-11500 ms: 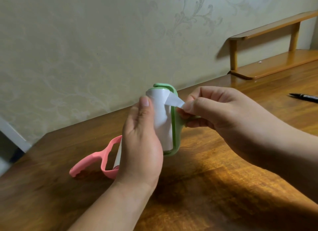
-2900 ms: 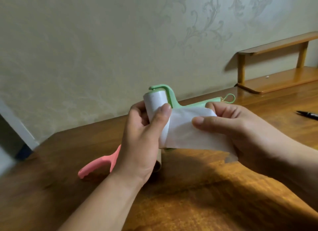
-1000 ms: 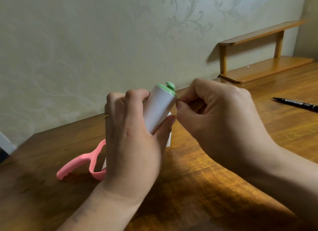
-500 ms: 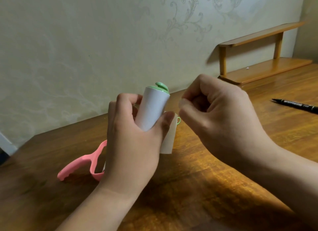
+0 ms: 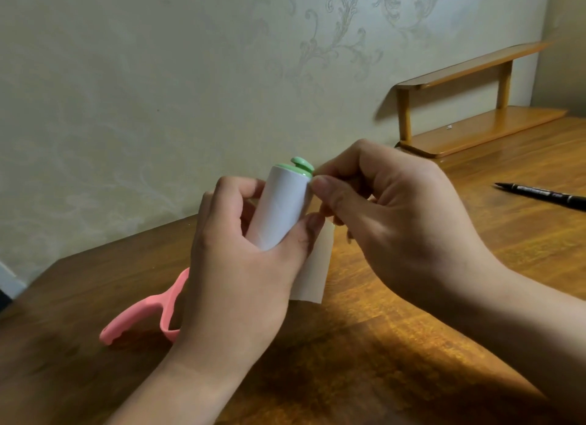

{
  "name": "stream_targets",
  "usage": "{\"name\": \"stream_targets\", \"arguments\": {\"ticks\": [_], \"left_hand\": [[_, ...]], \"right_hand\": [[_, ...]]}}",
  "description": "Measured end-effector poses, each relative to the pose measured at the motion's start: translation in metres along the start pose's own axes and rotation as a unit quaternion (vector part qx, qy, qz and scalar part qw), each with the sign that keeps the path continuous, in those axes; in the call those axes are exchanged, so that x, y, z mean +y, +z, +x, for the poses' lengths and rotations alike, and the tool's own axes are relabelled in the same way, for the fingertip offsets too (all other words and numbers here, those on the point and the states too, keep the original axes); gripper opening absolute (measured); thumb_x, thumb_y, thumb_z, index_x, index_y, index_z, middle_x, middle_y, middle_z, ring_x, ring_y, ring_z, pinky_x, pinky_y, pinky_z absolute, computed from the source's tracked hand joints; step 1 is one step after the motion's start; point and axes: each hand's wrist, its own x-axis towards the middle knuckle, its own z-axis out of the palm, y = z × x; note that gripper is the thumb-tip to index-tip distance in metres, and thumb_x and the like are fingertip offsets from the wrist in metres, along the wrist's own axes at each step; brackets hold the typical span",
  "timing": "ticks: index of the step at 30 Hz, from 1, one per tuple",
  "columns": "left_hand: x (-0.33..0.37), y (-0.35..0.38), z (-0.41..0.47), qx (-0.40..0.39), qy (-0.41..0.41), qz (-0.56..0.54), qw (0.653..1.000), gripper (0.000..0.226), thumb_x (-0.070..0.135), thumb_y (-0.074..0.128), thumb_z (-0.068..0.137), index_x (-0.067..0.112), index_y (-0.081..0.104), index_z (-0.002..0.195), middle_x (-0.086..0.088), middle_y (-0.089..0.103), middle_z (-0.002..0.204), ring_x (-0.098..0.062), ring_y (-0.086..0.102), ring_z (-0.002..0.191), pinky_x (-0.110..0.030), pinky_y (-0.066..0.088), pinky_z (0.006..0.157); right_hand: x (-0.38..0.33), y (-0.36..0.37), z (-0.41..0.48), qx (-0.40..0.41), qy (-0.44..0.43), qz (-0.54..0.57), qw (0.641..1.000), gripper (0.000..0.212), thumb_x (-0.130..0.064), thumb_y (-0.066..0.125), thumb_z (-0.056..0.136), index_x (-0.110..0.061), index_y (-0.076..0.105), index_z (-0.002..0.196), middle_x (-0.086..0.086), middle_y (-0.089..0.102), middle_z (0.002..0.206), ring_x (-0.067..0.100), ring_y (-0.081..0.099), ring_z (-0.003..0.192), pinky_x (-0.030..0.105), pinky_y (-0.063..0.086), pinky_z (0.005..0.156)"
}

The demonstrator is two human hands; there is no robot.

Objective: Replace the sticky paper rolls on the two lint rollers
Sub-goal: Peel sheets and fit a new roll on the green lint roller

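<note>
My left hand (image 5: pixel 244 266) grips the green lint roller's white sticky paper roll (image 5: pixel 282 209), held upright and tilted, its green end cap (image 5: pixel 301 166) on top. My right hand (image 5: pixel 390 215) pinches with thumb and forefinger at the roll's upper right edge, just under the cap. A loose strip of white paper (image 5: pixel 314 266) hangs down behind my left thumb. The pink lint roller (image 5: pixel 142 310) lies on the wooden desk (image 5: pixel 364 345) behind my left hand, which hides its roll end.
A black pen (image 5: pixel 542 196) lies on the desk at the right. A small wooden shelf (image 5: pixel 475 107) stands against the wall at the back right. The desk's left edge falls away near the pink handle.
Half a second ago my right hand was curled a little apart from the roll; now its fingertips touch the roll's top edge. The left hand has kept its hold.
</note>
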Motion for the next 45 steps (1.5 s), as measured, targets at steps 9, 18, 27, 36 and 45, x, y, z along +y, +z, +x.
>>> {"name": "stream_targets", "arguments": {"ticks": [9, 18, 27, 36, 45], "left_hand": [[0.0, -0.006, 0.003, -0.019, 0.007, -0.004, 1.0, 0.046, 0.067, 0.086, 0.086, 0.043, 0.062, 0.118, 0.009, 0.067, 0.114, -0.017, 0.07, 0.103, -0.05, 0.067, 0.074], [0.013, -0.009, 0.002, -0.041, -0.022, -0.134, 0.99, 0.045, 0.07, 0.088, 0.081, 0.05, 0.07, 0.117, 0.011, 0.079, 0.113, -0.019, 0.082, 0.103, -0.041, 0.07, 0.071], [0.013, -0.011, 0.003, -0.038, -0.01, -0.088, 0.995, 0.052, 0.084, 0.081, 0.075, 0.056, 0.064, 0.116, 0.02, 0.075, 0.11, -0.004, 0.077, 0.099, -0.025, 0.067, 0.061], [0.014, -0.008, -0.001, -0.04, -0.009, -0.07, 0.997, 0.058, 0.078, 0.083, 0.074, 0.051, 0.063, 0.121, 0.015, 0.072, 0.111, -0.01, 0.076, 0.101, -0.027, 0.068, 0.063], [0.016, -0.008, 0.0, -0.034, -0.02, -0.138, 0.99, 0.05, 0.074, 0.088, 0.077, 0.053, 0.067, 0.117, 0.013, 0.078, 0.113, -0.016, 0.081, 0.103, -0.035, 0.07, 0.065]], "right_hand": [[-0.001, -0.002, 0.001, -0.004, 0.006, 0.001, 1.0, 0.02, -0.037, 0.059, 0.099, -0.025, 0.075, 0.099, 0.0, 0.078, 0.077, 0.022, 0.074, 0.068, 0.048, 0.06, 0.056], [0.001, -0.001, 0.0, 0.015, 0.037, 0.073, 0.997, 0.016, -0.027, 0.063, 0.104, -0.022, 0.077, 0.099, -0.006, 0.077, 0.082, 0.01, 0.074, 0.078, 0.03, 0.062, 0.062], [-0.007, 0.0, -0.002, -0.013, 0.016, 0.054, 0.998, 0.02, -0.047, 0.065, 0.105, -0.035, 0.073, 0.091, -0.022, 0.078, 0.083, 0.004, 0.075, 0.078, 0.018, 0.056, 0.061], [-0.008, 0.0, -0.002, -0.01, 0.041, 0.081, 0.996, 0.028, -0.048, 0.066, 0.101, -0.03, 0.072, 0.08, -0.014, 0.076, 0.072, 0.009, 0.071, 0.069, 0.036, 0.059, 0.062], [-0.011, -0.001, -0.002, -0.02, 0.042, 0.158, 0.986, 0.016, -0.038, 0.066, 0.099, -0.026, 0.076, 0.094, -0.008, 0.082, 0.082, 0.023, 0.078, 0.08, 0.048, 0.062, 0.073]]}}
